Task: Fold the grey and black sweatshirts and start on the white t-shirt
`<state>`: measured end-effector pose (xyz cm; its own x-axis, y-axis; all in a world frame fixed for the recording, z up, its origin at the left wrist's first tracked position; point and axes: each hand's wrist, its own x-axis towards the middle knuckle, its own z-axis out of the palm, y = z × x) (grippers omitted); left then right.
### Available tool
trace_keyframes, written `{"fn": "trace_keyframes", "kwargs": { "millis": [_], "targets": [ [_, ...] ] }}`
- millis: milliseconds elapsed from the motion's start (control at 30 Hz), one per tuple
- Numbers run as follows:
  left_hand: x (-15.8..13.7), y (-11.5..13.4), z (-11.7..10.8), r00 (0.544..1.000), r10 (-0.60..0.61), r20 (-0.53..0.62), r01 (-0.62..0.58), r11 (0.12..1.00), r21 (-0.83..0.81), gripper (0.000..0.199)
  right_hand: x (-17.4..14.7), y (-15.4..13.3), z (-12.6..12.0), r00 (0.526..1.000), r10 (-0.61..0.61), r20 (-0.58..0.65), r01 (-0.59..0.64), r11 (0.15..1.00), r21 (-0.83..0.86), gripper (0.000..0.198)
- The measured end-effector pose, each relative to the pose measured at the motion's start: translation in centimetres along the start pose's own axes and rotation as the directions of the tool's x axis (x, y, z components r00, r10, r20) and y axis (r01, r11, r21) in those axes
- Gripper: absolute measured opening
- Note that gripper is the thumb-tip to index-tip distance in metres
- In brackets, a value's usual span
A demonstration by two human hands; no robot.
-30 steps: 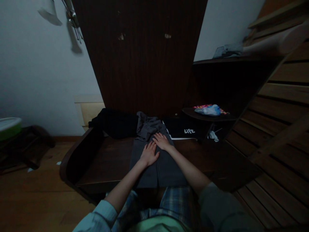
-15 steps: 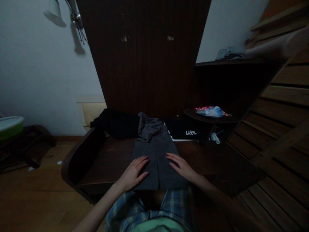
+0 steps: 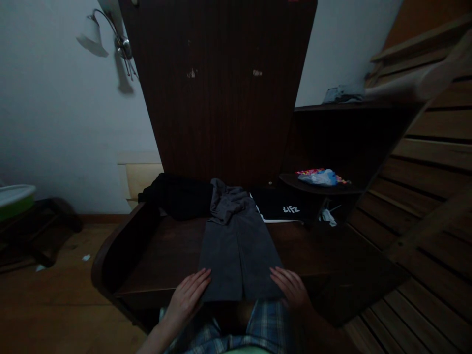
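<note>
A pair of grey trousers (image 3: 221, 260) lies lengthwise on the dark wooden bench, legs side by side and hems toward me. Its upper part is bunched at the far end. My left hand (image 3: 186, 297) is at the left edge of the legs near the hem, fingers laid over the cloth and thumb hidden. On the opposite edge my right hand (image 3: 293, 290) holds the other leg in the same way, its thumb also out of sight. Beyond the hands, a folded black garment with white lettering (image 3: 275, 206) lies to the right of the bunched part, and a black cloth (image 3: 180, 196) lies to its left.
The wooden bench (image 3: 165, 250) has a curved armrest (image 3: 106, 250) on the left. A tall dark panel (image 3: 224, 118) rises behind it. At right are a shelf with a plastic bag (image 3: 319, 178) and wooden slats (image 3: 435, 196). A green basin (image 3: 16, 201) stands far left.
Both hands have moved from the tops of the trouser legs outward and toward me, to the side edges near the hems. The view has tilted up slightly.
</note>
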<state>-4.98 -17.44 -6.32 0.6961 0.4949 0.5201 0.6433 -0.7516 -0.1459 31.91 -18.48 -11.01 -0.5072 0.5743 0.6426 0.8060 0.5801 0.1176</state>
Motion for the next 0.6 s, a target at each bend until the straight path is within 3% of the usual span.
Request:
{"fn": "trace_keyframes", "kwargs": {
  "millis": [100, 300, 433, 600],
  "targets": [
    [0.2, -0.1, -0.3, 0.998, -0.015, -0.06, 0.01, 0.996, -0.084, 0.037, 1.1, 0.0, -1.3, 0.999, -0.011, -0.037, 0.013, 0.998, 0.056, 0.037],
    [1.6, 0.8, -2.5, 0.996, -0.021, -0.083, -0.005, 0.956, -0.295, 0.033, 3.9, -0.2, -6.4, 0.998, -0.035, -0.044, 0.043, 0.982, 0.182, 0.032],
    [2.4, 2.3, -4.4, 0.991, 0.004, -0.135, -0.058, 0.916, -0.396, 0.034, 4.6, -0.7, -8.5, 0.998, -0.06, 0.029, 0.053, 0.976, 0.213, 0.031],
    [2.6, 3.5, -5.2, 0.991, 0.036, -0.127, -0.085, 0.911, -0.403, 0.033, 4.3, -1.7, -9.1, 0.972, -0.098, 0.214, 0.054, 0.978, 0.204, 0.025]
  ]
}}
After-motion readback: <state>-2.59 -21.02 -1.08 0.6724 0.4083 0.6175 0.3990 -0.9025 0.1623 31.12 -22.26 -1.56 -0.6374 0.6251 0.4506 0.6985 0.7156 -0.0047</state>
